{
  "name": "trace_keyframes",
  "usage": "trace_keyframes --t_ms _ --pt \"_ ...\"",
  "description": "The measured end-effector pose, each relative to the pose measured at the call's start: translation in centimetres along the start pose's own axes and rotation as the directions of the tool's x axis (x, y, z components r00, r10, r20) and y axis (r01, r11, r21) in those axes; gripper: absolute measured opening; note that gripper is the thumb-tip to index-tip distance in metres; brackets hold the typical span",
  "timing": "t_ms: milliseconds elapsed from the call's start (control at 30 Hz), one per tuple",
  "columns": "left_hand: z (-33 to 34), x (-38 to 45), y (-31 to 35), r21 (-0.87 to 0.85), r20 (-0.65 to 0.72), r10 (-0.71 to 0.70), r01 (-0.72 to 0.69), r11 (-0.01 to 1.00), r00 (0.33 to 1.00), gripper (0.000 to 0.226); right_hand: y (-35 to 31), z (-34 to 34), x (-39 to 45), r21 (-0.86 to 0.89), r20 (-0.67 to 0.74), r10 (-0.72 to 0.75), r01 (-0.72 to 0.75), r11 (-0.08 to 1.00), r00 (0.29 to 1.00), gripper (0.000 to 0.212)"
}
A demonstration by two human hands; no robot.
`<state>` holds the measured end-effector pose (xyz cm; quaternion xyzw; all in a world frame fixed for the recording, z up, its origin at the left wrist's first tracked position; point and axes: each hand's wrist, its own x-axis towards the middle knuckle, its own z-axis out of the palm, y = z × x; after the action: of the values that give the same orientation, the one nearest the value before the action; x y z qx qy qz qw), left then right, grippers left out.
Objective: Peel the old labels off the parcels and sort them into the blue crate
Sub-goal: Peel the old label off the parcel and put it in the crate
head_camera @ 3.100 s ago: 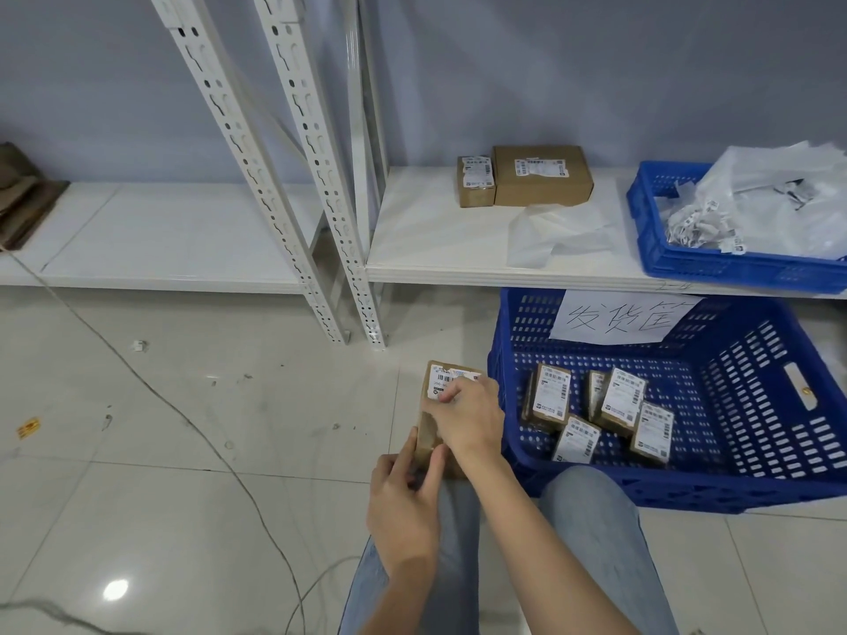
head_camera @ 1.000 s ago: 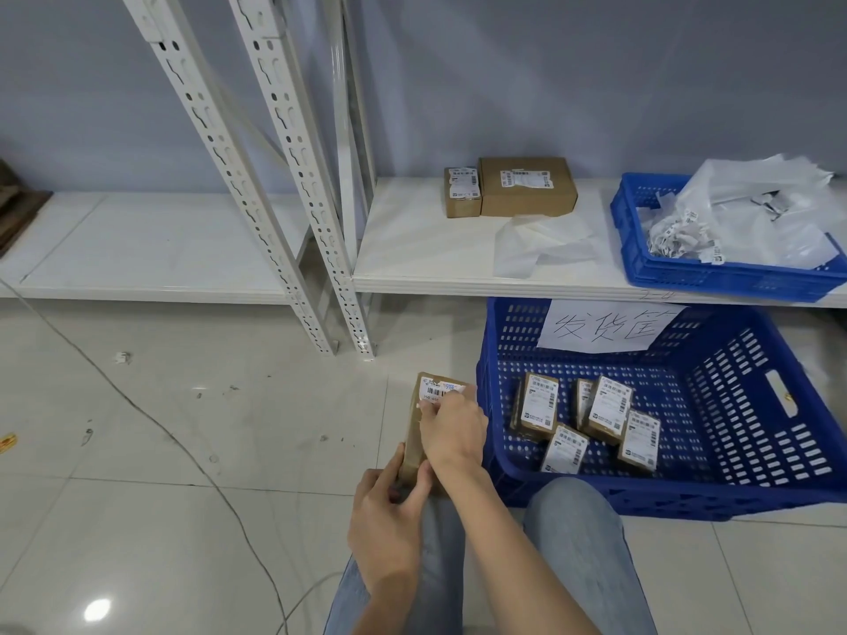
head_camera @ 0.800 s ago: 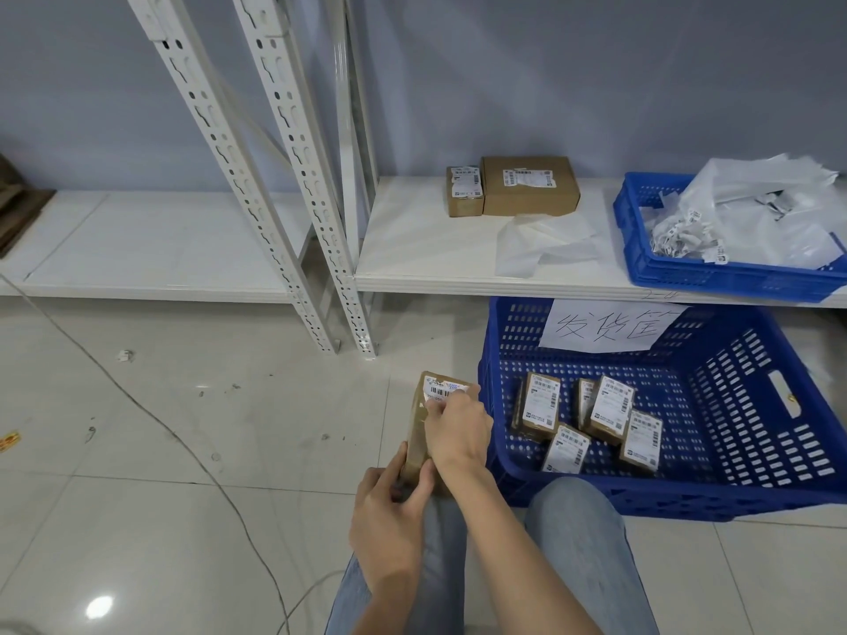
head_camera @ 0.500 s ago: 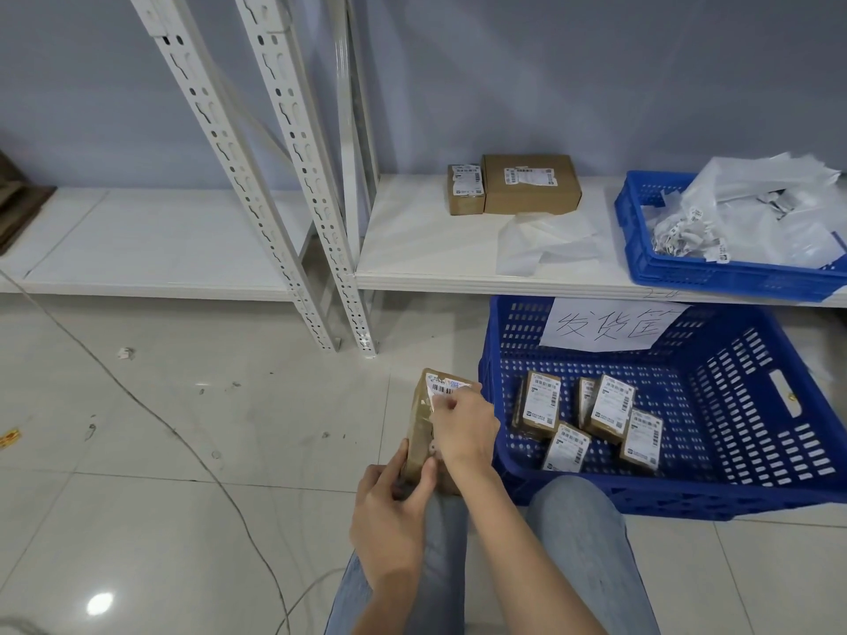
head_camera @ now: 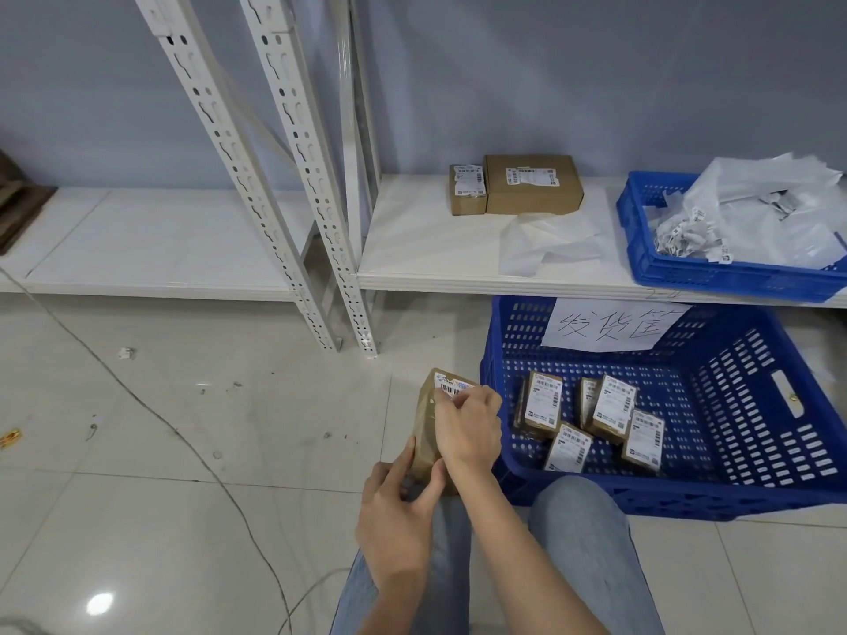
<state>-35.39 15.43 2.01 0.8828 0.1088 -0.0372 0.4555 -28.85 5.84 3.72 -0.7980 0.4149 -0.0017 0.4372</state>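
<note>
Head view shows little change over the last few seconds: I see the small brown parcel [head_camera: 424, 423] held upright just left of the blue crate [head_camera: 751, 488], and the right hand [head_camera: 467, 428] has kept working at the label [head_camera: 453, 388] on its top end. I judge the peel barely started, since the label looks mostly stuck down. My left hand [head_camera: 394, 529] grips the parcel's lower end, thumb and fingers curled round it. The right hand's fingers are curled, pinching at the label's near edge. Five labelled parcels [head_camera: 591, 419] already lie inside the crate.
</note>
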Motion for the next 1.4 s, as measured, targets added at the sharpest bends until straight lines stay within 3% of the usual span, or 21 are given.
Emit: trace_keyframes --t_ms 133,233,433,633,1233,1400 --pt "0.0 0.1 0.1 -0.001 -0.001 -0.016 0.016 1.0 1.0 0.041 -1.3 0.1 0.7 0.018 0.021 0.056 -0.056 0.998 0.998 0.058" --pt "-0.1 0.0 0.2 0.001 -0.001 -0.015 0.015 1.0 1.0 0.038 -1.9 0.3 1.3 -0.14 0.044 0.062 -0.056 0.989 0.997 0.067" --pt "-0.1 0.1 0.3 0.012 -0.001 -0.011 0.011 1.0 1.0 0.047 -1.4 -0.2 1.3 -0.034 0.081 0.019 -0.016 0.999 0.997 0.03" --pt "-0.1 0.1 0.3 0.02 -0.001 -0.005 0.005 1.0 1.0 0.049 -1.4 -0.6 0.9 -0.038 0.082 0.01 -0.007 0.999 0.997 0.015" --pt "-0.2 0.1 0.3 0.003 -0.001 -0.027 0.027 1.0 1.0 0.049 -1.3 -1.4 0.9 -0.099 0.071 -0.014 0.021 0.995 0.997 0.022" --pt "-0.2 0.0 0.4 0.004 -0.017 -0.003 0.003 1.0 1.0 0.05 -1.3 -1.0 1.1 -0.101 0.163 0.042 -0.026 0.994 0.986 0.041"
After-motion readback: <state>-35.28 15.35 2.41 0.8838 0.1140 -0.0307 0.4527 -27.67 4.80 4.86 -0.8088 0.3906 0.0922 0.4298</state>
